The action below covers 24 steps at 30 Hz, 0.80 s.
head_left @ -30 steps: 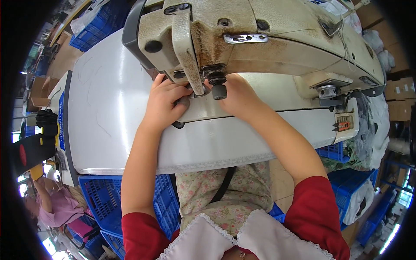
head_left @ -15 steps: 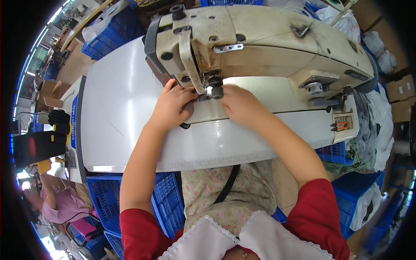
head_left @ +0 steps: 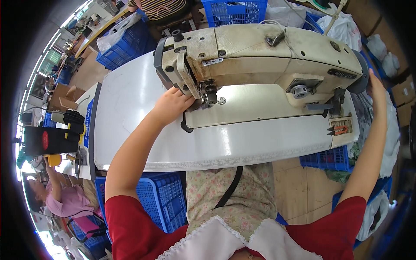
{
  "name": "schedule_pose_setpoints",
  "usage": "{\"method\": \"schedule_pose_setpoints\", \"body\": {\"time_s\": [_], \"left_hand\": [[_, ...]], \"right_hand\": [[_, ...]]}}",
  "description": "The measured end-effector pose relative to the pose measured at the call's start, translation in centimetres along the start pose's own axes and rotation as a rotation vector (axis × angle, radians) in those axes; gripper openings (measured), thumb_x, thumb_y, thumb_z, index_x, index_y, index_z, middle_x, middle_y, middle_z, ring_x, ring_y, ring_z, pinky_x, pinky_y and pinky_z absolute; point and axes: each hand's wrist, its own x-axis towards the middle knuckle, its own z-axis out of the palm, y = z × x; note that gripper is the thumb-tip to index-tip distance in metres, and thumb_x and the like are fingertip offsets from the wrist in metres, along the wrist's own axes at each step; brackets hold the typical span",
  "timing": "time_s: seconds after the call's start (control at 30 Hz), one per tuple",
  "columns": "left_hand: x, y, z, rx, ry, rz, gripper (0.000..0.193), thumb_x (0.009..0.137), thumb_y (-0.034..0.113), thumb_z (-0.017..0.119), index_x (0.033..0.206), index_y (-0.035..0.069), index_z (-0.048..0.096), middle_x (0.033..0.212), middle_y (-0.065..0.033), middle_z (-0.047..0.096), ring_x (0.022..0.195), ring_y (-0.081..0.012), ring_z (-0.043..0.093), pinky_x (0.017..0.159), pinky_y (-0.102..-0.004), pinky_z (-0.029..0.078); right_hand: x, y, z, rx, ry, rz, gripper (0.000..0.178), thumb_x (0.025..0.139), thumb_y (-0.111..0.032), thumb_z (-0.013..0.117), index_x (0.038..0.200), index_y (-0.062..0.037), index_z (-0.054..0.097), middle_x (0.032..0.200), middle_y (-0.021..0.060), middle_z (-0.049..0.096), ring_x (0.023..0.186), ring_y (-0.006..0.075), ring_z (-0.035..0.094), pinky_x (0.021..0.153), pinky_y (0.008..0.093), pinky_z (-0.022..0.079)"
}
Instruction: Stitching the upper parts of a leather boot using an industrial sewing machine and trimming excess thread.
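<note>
A cream sewing machine [head_left: 251,69] stands on a white table [head_left: 208,149]. My left hand [head_left: 171,106] is at its needle end, left of the presser foot, fingers bent and close together; the fingertips and anything between them are hidden by the machine head. At the machine's right end, my right hand [head_left: 378,89] lies against the outer side of the dark handwheel [head_left: 360,73], its fingers along the rim. Bare metal bed plate [head_left: 255,102] shows to the right of the needle. Orange-handled thread snips [head_left: 340,130] lie in a small recess at the bed's right end.
Blue crates stand below the table at left [head_left: 162,199] and right [head_left: 325,160], with another blue crate [head_left: 234,13] behind the machine. White plastic bags [head_left: 340,32] are piled at the far right. At left, a person in pink [head_left: 69,197] sits by another workstation.
My right hand has left the needle area and moved right to the handwheel. My left hand stays beside the presser foot. The whole view has shifted slightly.
</note>
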Motion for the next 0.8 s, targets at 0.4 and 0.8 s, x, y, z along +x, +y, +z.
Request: {"method": "schedule_pose_setpoints", "body": {"time_s": [0.4,0.8], "left_hand": [[0.6,0.6,0.5,0.052,0.134,-0.014,0.029,0.084,0.013,0.057,0.112,0.012,0.065,0.113,0.0015,0.063,0.116,-0.0171,0.055,0.1,-0.0305,0.04],[1.2,0.7,0.8,0.025,0.169,0.005,0.031,0.082,0.012,0.056,0.113,0.012,0.063,0.11,0.0021,0.063,0.112,-0.0165,0.055,0.096,-0.0304,0.04]], "right_hand": [[-1.4,9.6,3.0,0.474,-0.013,-0.294,0.058,0.102,-0.044,0.051,0.136,0.0028,0.053,0.133,0.0103,0.059,0.12,0.0186,0.055,0.104,0.0313,0.039],[0.1,15.6,2.5,-0.199,0.381,-0.491,0.06,0.101,-0.047,0.052,0.13,0.0053,0.057,0.132,0.0219,0.06,0.123,0.0284,0.056,0.105,0.0332,0.038]]}}
